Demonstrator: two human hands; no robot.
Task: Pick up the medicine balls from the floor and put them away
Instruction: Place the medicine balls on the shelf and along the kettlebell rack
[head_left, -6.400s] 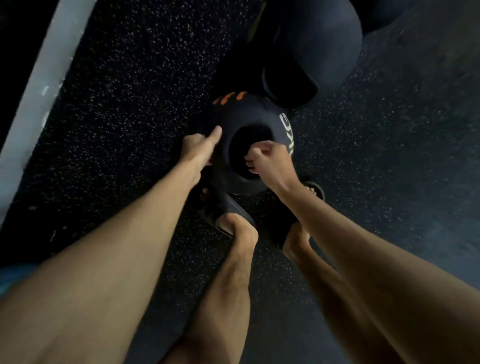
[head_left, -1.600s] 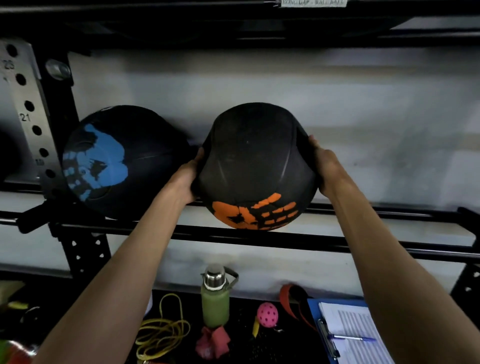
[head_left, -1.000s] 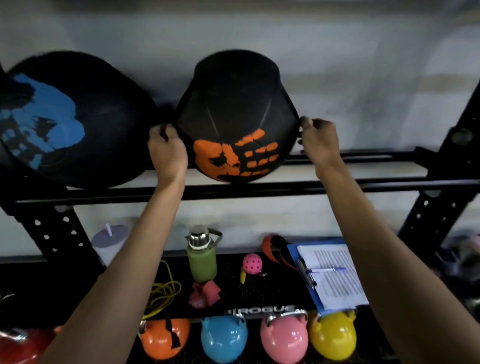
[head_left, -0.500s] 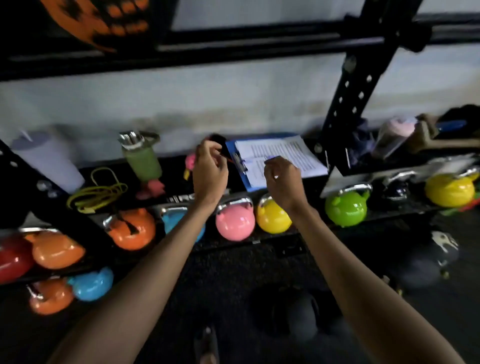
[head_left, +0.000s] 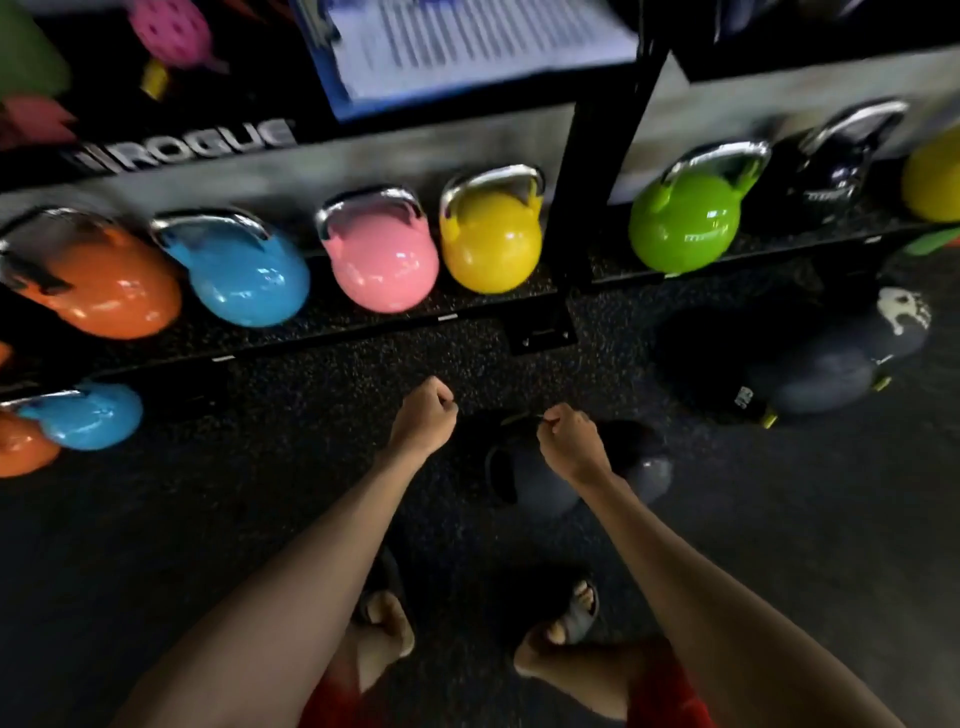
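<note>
Both hands, left and right, are loosely clenched and carry nothing. A dark medicine ball lies on the floor just beneath the right hand; another medicine ball sits farther right.

Medicine balls on the floor — two: a dark one just beyond the hands, and a second dark one with a white print, far right.

Kettlebells on the low shelf, left to right: orange, blue, pink, yellow, green, black, and another yellow cut by the right edge — seven.

Kettlebells lower at the left edge — two: blue and orange.

Upper shelf: one clipboard with paper, one pink perforated ball.

Hands: two, the left and the right, both curled closed. Feet in sandals: two.
</note>
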